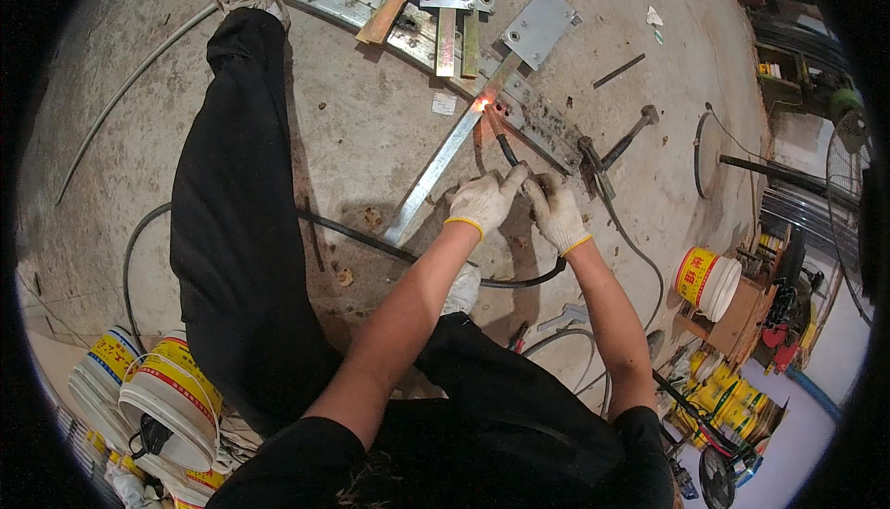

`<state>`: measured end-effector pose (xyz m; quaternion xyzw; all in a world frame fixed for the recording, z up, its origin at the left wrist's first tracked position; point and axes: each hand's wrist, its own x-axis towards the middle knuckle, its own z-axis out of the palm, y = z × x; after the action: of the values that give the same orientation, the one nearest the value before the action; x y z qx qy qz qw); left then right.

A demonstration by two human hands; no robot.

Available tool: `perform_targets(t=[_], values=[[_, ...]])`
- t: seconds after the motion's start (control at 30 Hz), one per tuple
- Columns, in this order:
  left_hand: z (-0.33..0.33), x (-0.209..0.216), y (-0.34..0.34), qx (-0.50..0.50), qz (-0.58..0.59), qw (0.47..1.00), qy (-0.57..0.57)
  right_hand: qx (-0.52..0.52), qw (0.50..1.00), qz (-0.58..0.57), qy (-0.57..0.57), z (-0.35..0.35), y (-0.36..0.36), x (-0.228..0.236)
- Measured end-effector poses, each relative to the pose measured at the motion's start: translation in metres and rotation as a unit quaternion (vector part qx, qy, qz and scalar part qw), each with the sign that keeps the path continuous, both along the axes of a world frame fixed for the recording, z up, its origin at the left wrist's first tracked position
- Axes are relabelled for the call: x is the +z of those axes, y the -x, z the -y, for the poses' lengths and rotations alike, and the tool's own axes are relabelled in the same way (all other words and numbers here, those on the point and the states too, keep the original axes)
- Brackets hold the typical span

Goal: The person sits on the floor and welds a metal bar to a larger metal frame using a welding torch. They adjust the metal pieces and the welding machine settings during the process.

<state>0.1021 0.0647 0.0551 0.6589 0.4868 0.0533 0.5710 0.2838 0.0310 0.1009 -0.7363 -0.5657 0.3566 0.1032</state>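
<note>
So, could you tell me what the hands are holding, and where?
Both gloved hands, left and right, grip the welding torch at its rear handle.

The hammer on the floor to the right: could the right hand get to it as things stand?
Probably yes. The hammer lies on open concrete just beyond the right hand, nothing between, but that hand, like the left hand, is gripping the welding rod holder.

torch handle [509, 152] mostly hidden by gloves
</note>
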Motion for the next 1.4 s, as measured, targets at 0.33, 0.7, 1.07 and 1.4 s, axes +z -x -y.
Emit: perform_targets(t=[0.33, 0.7, 1.07, 1.4], values=[[0.004, -0.017, -0.011, 0.094, 0.057, 0.994, 0.025, -0.066, 0.993, -0.041, 0.086, 0.002, 0.008, 0.016], [0.003, -0.011, -0.014, 0.145, 0.049, 0.985, -0.080, 0.270, 0.943, 0.187, -0.059, 0.011, -0.026, -0.009], [-0.001, 0.011, 0.000, 0.046, 0.021, 0.994, 0.097, 0.002, 0.999, -0.043, 0.008, 0.000, 0.006, 0.019], [0.010, -0.039, -0.016, -0.012, 0.004, 0.998, 0.057, -0.038, 0.997, -0.026, 0.066, -0.003, 0.008, 0.022]])
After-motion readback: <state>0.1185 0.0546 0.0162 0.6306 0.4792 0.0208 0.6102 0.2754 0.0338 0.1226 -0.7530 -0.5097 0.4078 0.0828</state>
